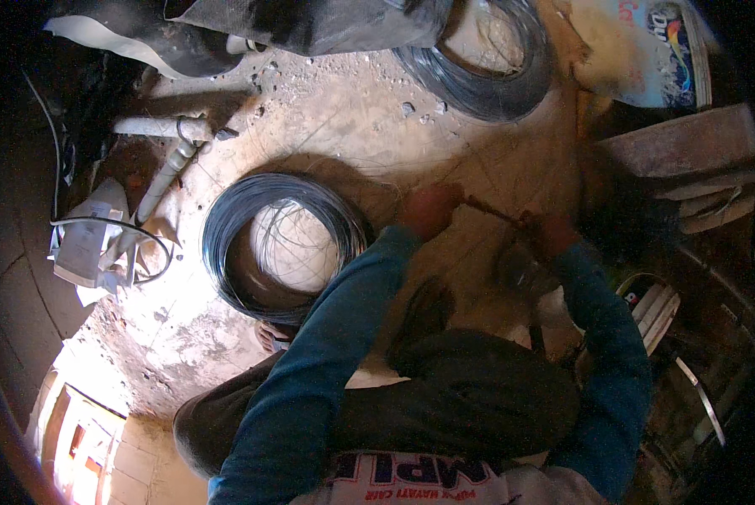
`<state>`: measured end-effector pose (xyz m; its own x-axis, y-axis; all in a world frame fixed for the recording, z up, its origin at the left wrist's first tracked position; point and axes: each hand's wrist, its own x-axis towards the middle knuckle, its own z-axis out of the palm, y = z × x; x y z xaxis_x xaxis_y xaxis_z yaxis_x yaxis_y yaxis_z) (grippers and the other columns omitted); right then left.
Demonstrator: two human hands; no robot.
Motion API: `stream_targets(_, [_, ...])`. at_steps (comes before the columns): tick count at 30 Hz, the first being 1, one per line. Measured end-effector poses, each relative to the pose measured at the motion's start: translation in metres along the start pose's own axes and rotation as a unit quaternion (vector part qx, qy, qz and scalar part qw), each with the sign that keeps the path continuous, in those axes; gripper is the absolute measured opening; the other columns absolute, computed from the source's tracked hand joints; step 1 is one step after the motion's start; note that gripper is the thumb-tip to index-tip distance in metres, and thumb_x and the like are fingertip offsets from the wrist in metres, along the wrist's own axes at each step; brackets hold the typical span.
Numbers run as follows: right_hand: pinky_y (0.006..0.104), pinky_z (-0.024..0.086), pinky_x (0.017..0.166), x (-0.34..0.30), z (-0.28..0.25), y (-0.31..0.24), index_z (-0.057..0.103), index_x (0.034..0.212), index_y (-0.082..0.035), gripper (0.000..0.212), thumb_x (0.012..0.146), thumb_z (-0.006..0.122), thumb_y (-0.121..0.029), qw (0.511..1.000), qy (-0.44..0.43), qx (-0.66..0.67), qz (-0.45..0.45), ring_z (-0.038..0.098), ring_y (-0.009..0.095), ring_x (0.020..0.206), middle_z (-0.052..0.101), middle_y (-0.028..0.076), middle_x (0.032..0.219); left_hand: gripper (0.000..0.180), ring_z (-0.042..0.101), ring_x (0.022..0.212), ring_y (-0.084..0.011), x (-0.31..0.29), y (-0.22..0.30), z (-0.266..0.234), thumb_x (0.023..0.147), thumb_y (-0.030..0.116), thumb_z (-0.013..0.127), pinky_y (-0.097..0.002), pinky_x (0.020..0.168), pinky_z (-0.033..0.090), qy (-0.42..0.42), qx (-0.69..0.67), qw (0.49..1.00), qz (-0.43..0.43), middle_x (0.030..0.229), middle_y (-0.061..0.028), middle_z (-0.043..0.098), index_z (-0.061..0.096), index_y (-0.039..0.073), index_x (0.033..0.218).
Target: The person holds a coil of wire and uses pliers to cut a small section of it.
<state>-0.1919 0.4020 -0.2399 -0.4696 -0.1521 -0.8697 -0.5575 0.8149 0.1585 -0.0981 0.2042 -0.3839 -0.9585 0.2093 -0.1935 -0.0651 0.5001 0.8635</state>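
My left hand (432,209) is closed around one end of a thin, reddish-brown rod-like piece (491,209). The other end of this piece meets my right hand (552,234), whose fingers are also closed in deep shadow. What the piece is made of is too dark to tell. Beside my left forearm, a coil of dark metal wire (224,231) lies flat on the dusty floor. Loose thin strands of wire cross the middle of the coil and the floor around it.
A second wire coil (505,99) lies farther off, near a paint bucket (676,55) on its side. Dark sheeting (310,25) covers the far edge. Pipes (165,178) and a black cable (56,143) are at the left. A grey-brown block (689,141) sits at the right.
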Motion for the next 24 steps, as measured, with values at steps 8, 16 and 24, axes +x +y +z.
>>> stream_targets(8, [0.0449, 0.048, 0.079, 0.003, -0.002, -0.003, 0.056, 0.107, -0.007, 0.023, 0.092, 0.046, -0.022, 0.993, 0.048, 0.103, -0.043, 0.061, 0.036, 0.090, 0.061, 0.018, 0.102, 0.020, 0.063, 0.085, -0.0338, -0.002, -0.042, 0.031, 0.082, 0.001, 0.048, -0.0445, 0.072, 0.050, 0.057, -0.108, 0.992, -0.026, 0.092, -0.0164, 0.065, 0.060, 0.005, 0.097])
stream_targets(16, [0.0468, 0.047, 0.068, -0.022, -0.034, -0.030, 0.057, 0.100, -0.005, 0.025, 0.090, 0.052, -0.026, 0.993, 0.045, 0.051, -0.092, 0.061, 0.036, 0.079, 0.062, 0.020, 0.088, 0.017, 0.063, 0.083, -0.0351, -0.009, -0.006, -0.005, 0.086, 0.005, 0.044, -0.0469, 0.073, 0.050, 0.063, -0.145, 0.987, -0.028, 0.089, -0.0165, 0.065, 0.058, 0.005, 0.097])
stream_targets(24, [0.0450, 0.048, 0.070, -0.029, -0.034, -0.039, 0.056, 0.102, -0.001, 0.030, 0.092, 0.049, -0.028, 0.998, 0.033, 0.039, -0.035, 0.061, 0.037, 0.081, 0.062, 0.022, 0.091, 0.019, 0.062, 0.085, -0.0334, -0.009, -0.036, 0.031, 0.080, -0.002, 0.047, -0.0443, 0.072, 0.050, 0.112, -0.145, 0.983, 0.023, 0.090, -0.0174, 0.063, 0.059, 0.004, 0.093])
